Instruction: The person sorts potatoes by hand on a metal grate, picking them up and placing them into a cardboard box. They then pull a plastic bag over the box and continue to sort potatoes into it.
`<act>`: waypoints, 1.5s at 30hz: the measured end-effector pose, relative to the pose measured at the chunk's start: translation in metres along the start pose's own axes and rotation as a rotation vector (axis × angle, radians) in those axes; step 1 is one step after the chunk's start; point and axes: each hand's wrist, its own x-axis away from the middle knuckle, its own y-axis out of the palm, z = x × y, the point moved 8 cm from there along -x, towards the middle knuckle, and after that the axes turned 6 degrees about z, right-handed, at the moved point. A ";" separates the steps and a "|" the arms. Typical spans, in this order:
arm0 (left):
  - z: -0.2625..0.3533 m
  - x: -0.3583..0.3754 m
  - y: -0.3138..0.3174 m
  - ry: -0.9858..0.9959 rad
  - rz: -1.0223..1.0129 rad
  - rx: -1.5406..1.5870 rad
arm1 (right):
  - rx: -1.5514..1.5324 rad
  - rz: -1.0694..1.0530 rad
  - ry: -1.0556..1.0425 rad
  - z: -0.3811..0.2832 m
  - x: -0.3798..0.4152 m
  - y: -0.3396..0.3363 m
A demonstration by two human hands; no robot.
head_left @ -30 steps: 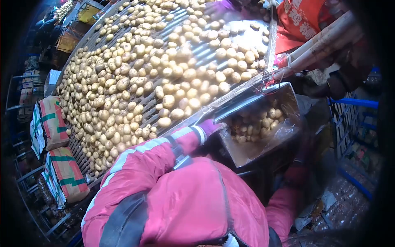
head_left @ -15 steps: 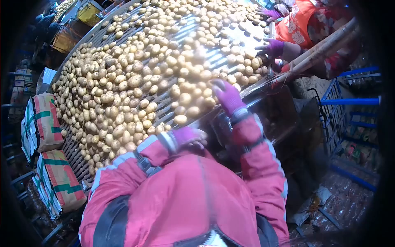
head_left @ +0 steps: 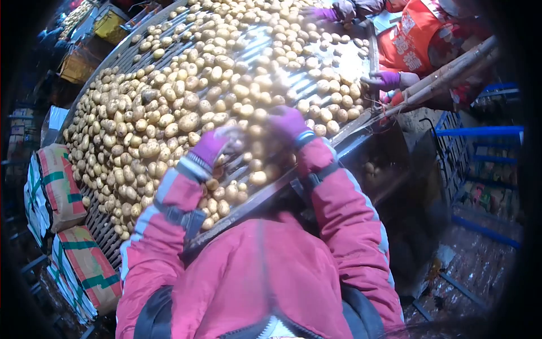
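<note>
Many round yellow-brown potatoes (head_left: pixel 149 148) are spread over a slatted metal table (head_left: pixel 257 45). My left hand (head_left: pixel 214 144), in a purple glove with pale fingertips, is over the potatoes near the table's front edge; its fingers are smeared by motion. To its right, my right hand (head_left: pixel 287 124), gloved the same way, reaches in over potatoes just behind the front rim, its fingertips blurred too. Whether either hand holds a potato cannot be made out.
A co-worker in an orange vest (head_left: pixel 411 39) stands at the right, gloved hands at the table. A thick pole (head_left: pixel 451 70) slants there. Folded cartons (head_left: pixel 87 265) stand at the left. Blue metal rails (head_left: pixel 480 131) and a dark bin (head_left: pixel 375 164) are at the right.
My left hand has moved from the front edge up and left over the potatoes. My right hand has shifted left. The co-worker's farther hand has moved left across the table.
</note>
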 end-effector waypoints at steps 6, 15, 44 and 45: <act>0.094 -0.128 0.046 0.550 0.297 -0.699 | 0.254 0.238 -0.597 -0.006 0.107 -0.074; 0.076 -0.202 0.116 0.750 0.247 -1.020 | -0.840 0.197 0.323 0.077 0.234 -0.071; -0.111 0.069 0.307 0.106 -1.041 -1.037 | -1.191 -0.097 -0.513 0.108 0.295 -0.148; -0.106 0.064 0.304 0.154 -0.963 -1.101 | -0.933 0.008 -0.702 0.108 0.306 -0.164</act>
